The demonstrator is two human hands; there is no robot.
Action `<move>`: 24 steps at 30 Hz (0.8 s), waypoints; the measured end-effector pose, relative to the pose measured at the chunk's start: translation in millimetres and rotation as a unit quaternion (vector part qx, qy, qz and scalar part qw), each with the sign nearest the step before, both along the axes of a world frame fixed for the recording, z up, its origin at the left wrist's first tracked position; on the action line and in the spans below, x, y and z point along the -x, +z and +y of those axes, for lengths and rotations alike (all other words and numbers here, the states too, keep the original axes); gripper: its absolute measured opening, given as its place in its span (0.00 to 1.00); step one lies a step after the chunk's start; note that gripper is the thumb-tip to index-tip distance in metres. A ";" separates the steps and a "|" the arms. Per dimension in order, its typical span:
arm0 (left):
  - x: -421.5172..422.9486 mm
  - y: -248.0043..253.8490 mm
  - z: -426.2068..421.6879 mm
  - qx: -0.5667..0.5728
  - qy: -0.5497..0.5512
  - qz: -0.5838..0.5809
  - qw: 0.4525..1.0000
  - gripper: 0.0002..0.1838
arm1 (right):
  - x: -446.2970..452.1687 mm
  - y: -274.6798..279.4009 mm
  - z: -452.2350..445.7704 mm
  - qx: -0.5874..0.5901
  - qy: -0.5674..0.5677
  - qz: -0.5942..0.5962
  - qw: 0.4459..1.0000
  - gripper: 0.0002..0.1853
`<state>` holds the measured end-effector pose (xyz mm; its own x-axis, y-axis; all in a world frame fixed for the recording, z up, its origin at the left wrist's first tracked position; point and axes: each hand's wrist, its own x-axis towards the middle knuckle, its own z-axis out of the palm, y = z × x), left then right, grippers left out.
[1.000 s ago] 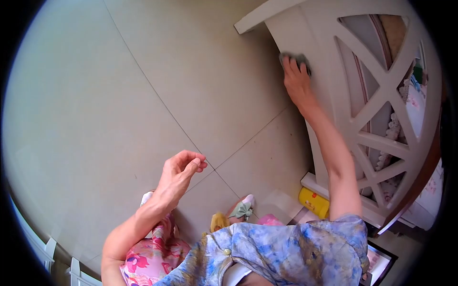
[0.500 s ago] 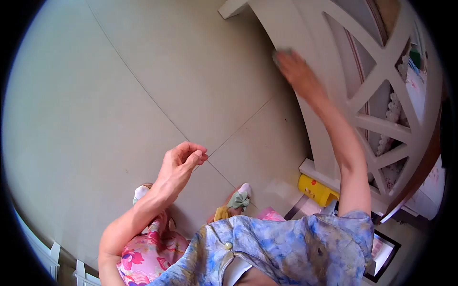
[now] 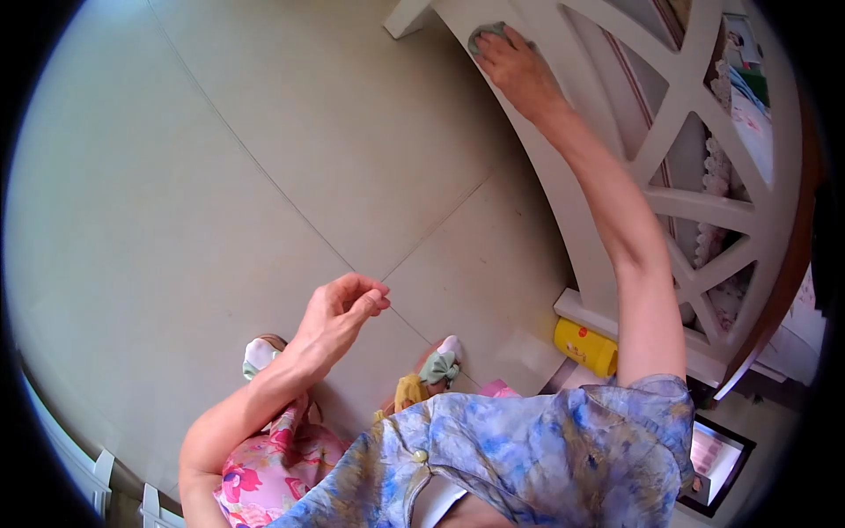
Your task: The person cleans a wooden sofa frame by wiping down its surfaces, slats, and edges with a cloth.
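In the upper part of the frame, right of the middle, the right hand (image 3: 521,77) holds a grey-green cloth (image 3: 486,37) under its fingers, against the white board (image 3: 588,255) of a piece of furniture. These fingers are a little spread over the cloth, which lies near the outer edge of the board. The right arm stretches along the board, beside the crossed bars (image 3: 700,209) at the right of the frame.

The left hand (image 3: 343,304) is in the air, a little below the middle of the frame, over the tiled floor (image 3: 220,220). Its fingers are loosely curled and the thumb is close to them; I cannot tell whether they are pressed together. A yellow container (image 3: 585,346) is at the lower right, just beside the foot of the board.
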<state>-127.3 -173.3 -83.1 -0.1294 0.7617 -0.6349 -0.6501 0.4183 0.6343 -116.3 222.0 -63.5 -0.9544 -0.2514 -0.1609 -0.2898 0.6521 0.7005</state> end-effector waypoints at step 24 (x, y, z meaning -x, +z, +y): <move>2.2 -4.1 -4.7 0.003 -0.008 0.010 1.000 0.15 | -35.3 -48.3 -33.6 -0.195 -0.091 -0.025 0.976 0.19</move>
<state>-129.5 -178.1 -87.2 -0.1300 0.7593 -0.6376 -0.6302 0.4332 0.6444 -81.0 188.4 -111.9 -0.9659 0.0114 -0.2586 -0.2346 0.3835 0.8932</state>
